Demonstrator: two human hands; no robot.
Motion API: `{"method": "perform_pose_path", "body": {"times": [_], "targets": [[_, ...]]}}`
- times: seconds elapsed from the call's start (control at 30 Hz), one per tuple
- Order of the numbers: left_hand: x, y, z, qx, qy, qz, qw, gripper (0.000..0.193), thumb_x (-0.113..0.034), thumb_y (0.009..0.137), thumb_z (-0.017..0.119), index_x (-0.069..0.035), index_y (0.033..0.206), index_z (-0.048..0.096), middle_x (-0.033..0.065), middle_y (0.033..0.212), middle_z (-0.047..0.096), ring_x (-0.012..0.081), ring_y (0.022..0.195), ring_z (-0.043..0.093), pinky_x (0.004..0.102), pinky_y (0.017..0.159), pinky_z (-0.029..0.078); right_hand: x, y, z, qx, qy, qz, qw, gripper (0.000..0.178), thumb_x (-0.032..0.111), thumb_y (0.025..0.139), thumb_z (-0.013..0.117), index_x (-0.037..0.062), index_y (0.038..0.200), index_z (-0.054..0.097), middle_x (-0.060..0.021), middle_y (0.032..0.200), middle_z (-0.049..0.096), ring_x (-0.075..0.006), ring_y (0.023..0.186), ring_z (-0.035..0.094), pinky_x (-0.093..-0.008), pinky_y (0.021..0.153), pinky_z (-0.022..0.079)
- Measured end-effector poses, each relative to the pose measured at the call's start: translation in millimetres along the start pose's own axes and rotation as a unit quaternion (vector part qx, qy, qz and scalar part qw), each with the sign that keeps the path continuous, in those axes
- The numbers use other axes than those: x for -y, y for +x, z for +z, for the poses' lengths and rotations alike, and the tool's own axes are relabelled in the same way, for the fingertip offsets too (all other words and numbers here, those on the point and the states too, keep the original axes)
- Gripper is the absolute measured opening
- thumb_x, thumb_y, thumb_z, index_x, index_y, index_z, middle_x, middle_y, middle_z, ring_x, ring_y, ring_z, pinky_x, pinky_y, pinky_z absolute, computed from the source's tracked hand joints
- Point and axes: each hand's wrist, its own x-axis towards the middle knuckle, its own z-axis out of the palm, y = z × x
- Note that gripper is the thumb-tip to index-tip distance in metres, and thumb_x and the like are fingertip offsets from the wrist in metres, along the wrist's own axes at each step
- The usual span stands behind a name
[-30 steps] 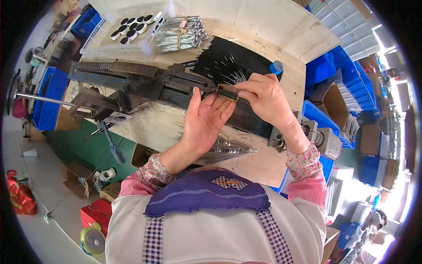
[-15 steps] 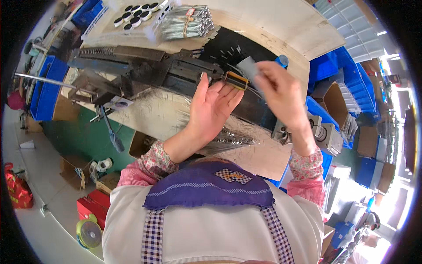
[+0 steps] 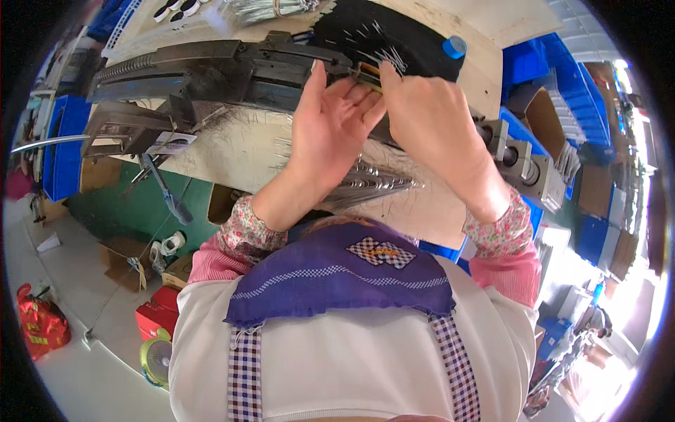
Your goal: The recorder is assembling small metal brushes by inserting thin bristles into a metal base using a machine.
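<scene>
My left hand (image 3: 332, 130) is palm up with its fingers apart, just in front of a long dark metal machine (image 3: 218, 67). Its fingertips lie by a small yellow-edged part (image 3: 369, 74) on the machine. Across from it, my right hand (image 3: 436, 116) is turned back-up with bent fingers, close to the left fingertips. What it holds, if anything, is hidden under the hand. Thin silvery metal pins (image 3: 391, 59) show just beyond its knuckles, over a black mat (image 3: 429, 46). Below the hands, a heap of thin metal wire pieces (image 3: 373, 184) lies on the wooden table (image 3: 246, 151).
A blue tape roll (image 3: 455, 47) stands at the back right. A tied bundle of metal rods (image 3: 278, 8) lies at the far edge beside a crate with black-and-white round pieces (image 3: 188, 7). A metal fixture (image 3: 524, 165) sits at right, near blue bins (image 3: 527, 60).
My right hand has come left and closer to my left hand; the grey flat piece by its fingers is out of sight. The view has shifted, so the bench sits higher.
</scene>
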Motion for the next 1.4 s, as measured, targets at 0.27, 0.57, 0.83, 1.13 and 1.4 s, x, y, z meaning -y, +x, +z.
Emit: {"method": "perform_pose_path", "body": {"times": [0.27, 0.57, 0.83, 1.13, 1.4], "targets": [[17.3, 1.0, -18.3, -0.026, 0.054, 0.018, 0.998, 0.014, -0.02, 0.097, 0.052, -0.007, 0.102, 0.056, 0.0018, 0.103, 0.059, 0.0143, 0.104, 0.055, 0.0298, 0.096, 0.042, 2.2, -52.9, 17.0, -0.012, 0.156, 0.037, 0.987, 0.017, 0.001, 0.074, 0.056, -0.0003, 0.088, 0.048, -0.0193, 0.072, 0.063, -0.0338, 0.067, 0.066, -0.0425, 0.055, 0.051], [20.7, -56.1, -31.7, -0.016, 0.144, -0.028, 0.989, 0.043, -0.011, 0.095, 0.051, 0.006, 0.133, 0.043, 0.0145, 0.139, 0.046, 0.0261, 0.134, 0.039, 0.0372, 0.111, 0.033, 30.8, -85.9, 140.0, 0.052, 0.22, -0.081, 0.971, 0.016, 0.012, 0.079, 0.057, 0.0043, 0.093, 0.061, -0.0111, 0.08, 0.065, -0.0283, 0.071, 0.067, -0.0397, 0.061, 0.054], [-141.8, -164.6, -162.4, -0.399, 0.895, 0.198, -0.007, 0.093, -0.024, 0.077, 0.068, -0.005, 0.15, 0.014, 0.0295, 0.152, 0.013, 0.0486, 0.139, 0.014, 0.0626, 0.105, 0.026, 23.6, -78.4, 128.1, 0.054, 0.235, -0.06, 0.969, 0.025, 0.01, 0.077, 0.061, 0.0048, 0.1, 0.055, -0.0112, 0.085, 0.063, -0.0279, 0.072, 0.066, -0.0384, 0.063, 0.054], [-146.6, -188.5, -187.9, -0.556, 0.727, 0.24, 0.323, 0.072, -0.017, 0.085, 0.065, 0.0, 0.145, 0.027, 0.0245, 0.118, 0.059, 0.0382, 0.11, 0.058, 0.0396, 0.092, 0.046, -14.0, -116.6, 58.3, -0.146, 0.385, 0.229, 0.882, 0.015, 0.002, 0.087, 0.06, 0.0027, 0.101, 0.057, -0.01, 0.087, 0.059, -0.0161, 0.076, 0.059, -0.0281, 0.066, 0.047], [-16.5, -97.6, 2.0, 0.194, 0.67, 0.178, 0.695, 0.054, -0.023, 0.094, 0.049, -0.003, 0.142, 0.033, 0.0209, 0.144, 0.037, 0.0311, 0.131, 0.037, 0.0406, 0.108, 0.031, -6.4, -81.0, -19.8, -0.192, 0.538, 0.102, 0.814, 0.004, 0.0, 0.091, 0.053, -0.0008, 0.095, 0.053, -0.0076, 0.082, 0.057, -0.0103, 0.066, 0.052, -0.0232, 0.06, 0.041]]}}
